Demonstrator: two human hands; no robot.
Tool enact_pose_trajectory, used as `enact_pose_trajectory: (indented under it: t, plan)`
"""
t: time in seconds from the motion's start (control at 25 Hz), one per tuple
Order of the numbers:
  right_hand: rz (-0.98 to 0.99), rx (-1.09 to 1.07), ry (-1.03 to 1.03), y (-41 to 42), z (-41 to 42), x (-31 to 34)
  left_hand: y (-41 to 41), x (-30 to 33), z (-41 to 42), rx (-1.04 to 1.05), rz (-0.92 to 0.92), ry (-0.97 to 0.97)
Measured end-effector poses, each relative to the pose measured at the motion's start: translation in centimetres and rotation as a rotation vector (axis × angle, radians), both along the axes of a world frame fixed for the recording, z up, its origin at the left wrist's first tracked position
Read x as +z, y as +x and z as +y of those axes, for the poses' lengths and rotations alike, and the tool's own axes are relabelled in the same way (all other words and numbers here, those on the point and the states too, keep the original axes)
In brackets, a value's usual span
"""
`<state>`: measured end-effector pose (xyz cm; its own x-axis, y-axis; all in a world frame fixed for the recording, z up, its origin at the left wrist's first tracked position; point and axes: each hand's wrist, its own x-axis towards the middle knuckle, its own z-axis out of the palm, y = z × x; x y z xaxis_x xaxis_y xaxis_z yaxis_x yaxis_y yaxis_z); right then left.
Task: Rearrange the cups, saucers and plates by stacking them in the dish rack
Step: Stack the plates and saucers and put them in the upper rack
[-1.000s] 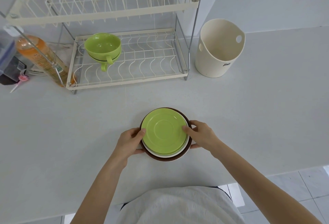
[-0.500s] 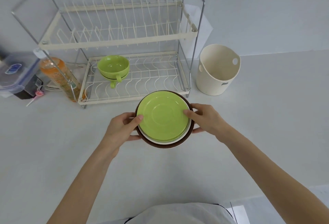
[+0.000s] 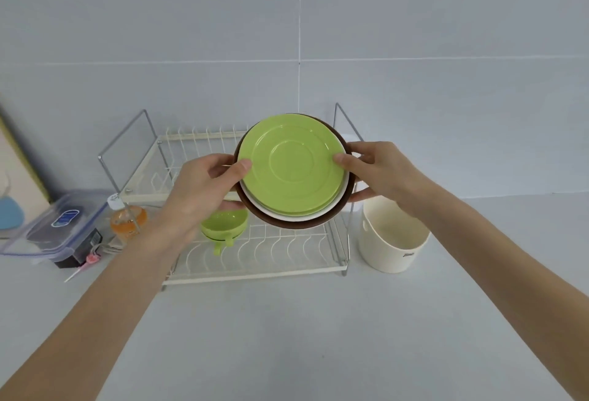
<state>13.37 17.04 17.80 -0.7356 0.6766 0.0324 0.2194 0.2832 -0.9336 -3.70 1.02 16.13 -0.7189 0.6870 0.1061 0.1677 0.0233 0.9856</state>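
Note:
I hold a stack of plates in the air in front of the upper tier of the two-tier dish rack (image 3: 255,274). A green saucer (image 3: 291,168) lies on top, a white plate (image 3: 264,211) under it, a brown plate (image 3: 287,224) at the bottom. My left hand (image 3: 204,190) grips the stack's left edge, thumb on the green saucer. My right hand (image 3: 376,171) grips the right edge the same way. Stacked green cups (image 3: 224,225) sit on the rack's lower tier, partly hidden behind my left hand.
A cream plastic bucket (image 3: 392,238) stands right of the rack. Left of the rack are an orange bottle (image 3: 127,219), a clear lidded container (image 3: 60,225) on a dark box and a pink item. A tiled wall rises behind; the white counter spreads in front.
Both hands have lifted the plate stack off the counter and carried it up and away from me, to the height of the rack's upper tier. The camera has tilted upward.

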Motion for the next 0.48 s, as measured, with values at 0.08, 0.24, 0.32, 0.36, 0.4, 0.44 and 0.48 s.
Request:
enact_pose_trajectory:
  t: [0.08,0.24,0.32,0.36,0.4,0.44,0.48]
  plan:
    - [0.015,-0.007,0.019,-1.3,1.0,1.6,-1.2,1.7,1.1,-0.009,0.029,0.018]
    - [0.016,-0.071,0.052,-5.0,3.3,3.0,-4.1,3.5,4.1,0.009,0.026,0.008]
    - [-0.003,-0.121,0.067,-6.9,4.3,2.8,-5.5,3.4,5.7,0.026,-0.005,-0.025]
    - [-0.012,-0.14,0.071,-7.9,4.8,2.5,-6.1,3.2,6.5,0.032,-0.021,-0.038]
    - [-0.02,-0.155,0.069,-8.7,5.3,2.2,-6.7,3.0,7.3,0.038,-0.037,-0.048]
    - [-0.026,-0.169,0.062,-9.6,5.9,1.9,-7.4,2.8,8.0,0.041,-0.052,-0.051]
    - [-0.036,-0.181,0.049,-10.3,6.5,1.4,-7.9,2.4,8.7,0.046,-0.065,-0.054]
